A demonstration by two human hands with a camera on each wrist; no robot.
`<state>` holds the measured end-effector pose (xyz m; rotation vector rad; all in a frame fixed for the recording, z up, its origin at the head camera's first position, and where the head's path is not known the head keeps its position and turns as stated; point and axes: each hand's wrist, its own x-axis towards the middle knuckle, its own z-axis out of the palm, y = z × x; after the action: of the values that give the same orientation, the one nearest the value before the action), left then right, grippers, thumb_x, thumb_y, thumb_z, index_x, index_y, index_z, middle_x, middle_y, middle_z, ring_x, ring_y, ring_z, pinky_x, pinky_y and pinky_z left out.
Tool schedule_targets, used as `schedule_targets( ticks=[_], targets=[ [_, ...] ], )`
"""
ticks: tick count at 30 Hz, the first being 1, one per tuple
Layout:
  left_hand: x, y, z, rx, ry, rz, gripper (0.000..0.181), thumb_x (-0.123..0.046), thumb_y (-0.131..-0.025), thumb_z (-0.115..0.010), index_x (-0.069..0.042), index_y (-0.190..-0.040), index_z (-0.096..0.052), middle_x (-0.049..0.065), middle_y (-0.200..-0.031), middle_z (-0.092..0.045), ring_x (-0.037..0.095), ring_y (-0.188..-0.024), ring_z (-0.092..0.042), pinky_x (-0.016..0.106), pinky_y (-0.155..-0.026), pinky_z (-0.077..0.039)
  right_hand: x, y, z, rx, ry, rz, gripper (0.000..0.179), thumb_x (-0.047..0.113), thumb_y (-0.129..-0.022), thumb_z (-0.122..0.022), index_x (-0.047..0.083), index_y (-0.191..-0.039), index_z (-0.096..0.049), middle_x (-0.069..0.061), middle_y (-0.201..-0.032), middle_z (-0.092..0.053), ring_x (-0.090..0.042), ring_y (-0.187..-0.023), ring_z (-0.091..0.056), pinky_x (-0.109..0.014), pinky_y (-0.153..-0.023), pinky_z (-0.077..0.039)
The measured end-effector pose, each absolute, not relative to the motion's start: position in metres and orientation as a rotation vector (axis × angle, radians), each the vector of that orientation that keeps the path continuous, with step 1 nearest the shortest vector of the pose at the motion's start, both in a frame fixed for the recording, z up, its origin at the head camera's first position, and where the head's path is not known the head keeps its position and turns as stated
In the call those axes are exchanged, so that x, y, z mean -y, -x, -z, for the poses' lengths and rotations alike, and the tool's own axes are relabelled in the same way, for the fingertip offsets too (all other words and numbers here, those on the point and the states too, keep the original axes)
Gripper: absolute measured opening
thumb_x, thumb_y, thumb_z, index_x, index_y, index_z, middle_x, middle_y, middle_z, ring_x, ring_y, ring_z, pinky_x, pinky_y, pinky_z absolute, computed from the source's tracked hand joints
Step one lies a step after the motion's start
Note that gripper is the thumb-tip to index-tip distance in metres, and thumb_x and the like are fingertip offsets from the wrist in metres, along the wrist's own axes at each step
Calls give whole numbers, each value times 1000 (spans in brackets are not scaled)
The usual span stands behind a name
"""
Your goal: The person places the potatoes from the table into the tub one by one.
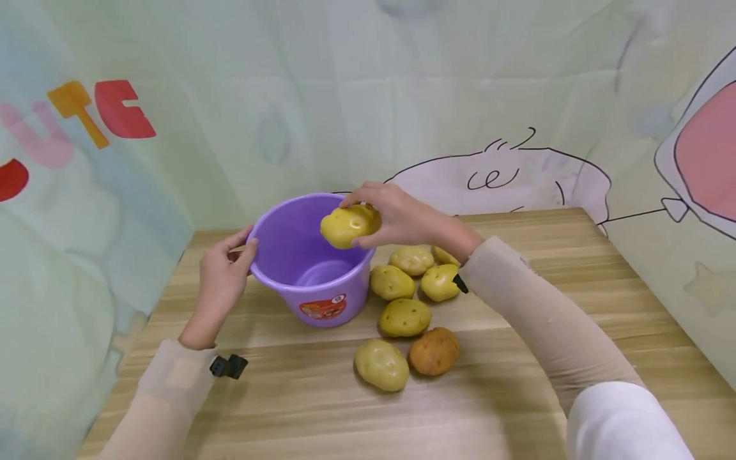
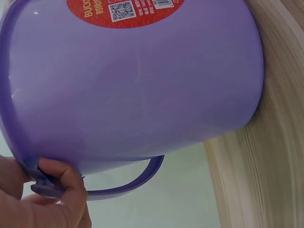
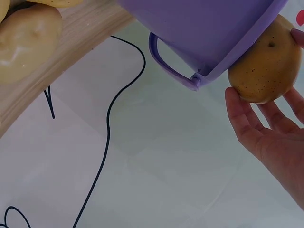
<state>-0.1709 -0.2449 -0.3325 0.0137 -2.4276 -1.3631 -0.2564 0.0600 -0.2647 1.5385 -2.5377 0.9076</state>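
A purple bucket (image 1: 313,287) stands upright at the far left of the wooden table, its visible inside bare. My left hand (image 1: 225,271) grips its left rim, fingers curled round the edge by the handle mount in the left wrist view. Above the bucket's right rim, my right hand (image 1: 391,214) holds a yellow potato (image 1: 347,226) between fingers and thumb. The right wrist view shows that same potato (image 3: 267,66) just beyond the rim. Several more potatoes (image 1: 405,317) lie to the right of the bucket, one of them browner (image 1: 434,351).
The wooden table (image 1: 276,409) meets a printed cloth backdrop (image 1: 345,115) at the back and both sides. A purple handle (image 2: 128,187) hangs down along the bucket's side. A pale potato (image 1: 382,365) lies nearest the front.
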Motion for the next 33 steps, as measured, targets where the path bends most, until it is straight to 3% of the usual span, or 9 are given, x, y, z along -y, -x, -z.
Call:
schedule_targets(
  ticks=[4, 10, 17, 26, 33],
  targets=[
    [244, 170, 332, 2424, -21, 1365, 44, -21, -103, -55, 1, -140, -54, 25, -126, -62, -6, -81, -62, 10, -65, -55, -61, 255, 266, 2529, -1539, -908, 52, 24, -82, -80, 2, -126, -63, -7, -121, -63, -19, -109, -55, -30, -92, -49],
    [244, 169, 333, 2425, -3, 1362, 44, -23, -103, -54, 1, -141, -54, 25, -127, -62, -4, -84, -62, 10, -67, -55, -62, 255, 262, 2519, -1515, -981, 43, 15, -85, -76, 0, -124, -63, -9, -114, -65, -22, -103, -60, -33, -83, -58],
    [245, 170, 334, 2410, -14, 1363, 43, -22, -103, -55, 0, -140, -55, 24, -126, -62, -8, -80, -60, 10, -65, -55, -71, 254, 259, 2475, -1504, -1039, 39, 10, -86, -74, -1, -121, -64, -10, -112, -66, -28, -100, -62, -31, -79, -58],
    [245, 171, 333, 2399, -30, 1387, 42, -17, -102, -56, 2, -139, -55, 25, -127, -62, -10, -78, -61, 11, -65, -56, -90, 253, 263, 2450, -1468, -1069, 35, 9, -87, -76, -1, -119, -64, -12, -112, -67, -21, -97, -61, -33, -77, -59],
    [247, 169, 334, 2415, -18, 1354, 43, -21, -103, -56, 1, -140, -55, 24, -125, -63, 3, -85, -65, 11, -66, -56, -104, 257, 272, 2534, -1394, -1026, 32, 9, -88, -73, -1, -117, -65, -10, -107, -67, -22, -95, -62, -32, -76, -59]
  ],
)
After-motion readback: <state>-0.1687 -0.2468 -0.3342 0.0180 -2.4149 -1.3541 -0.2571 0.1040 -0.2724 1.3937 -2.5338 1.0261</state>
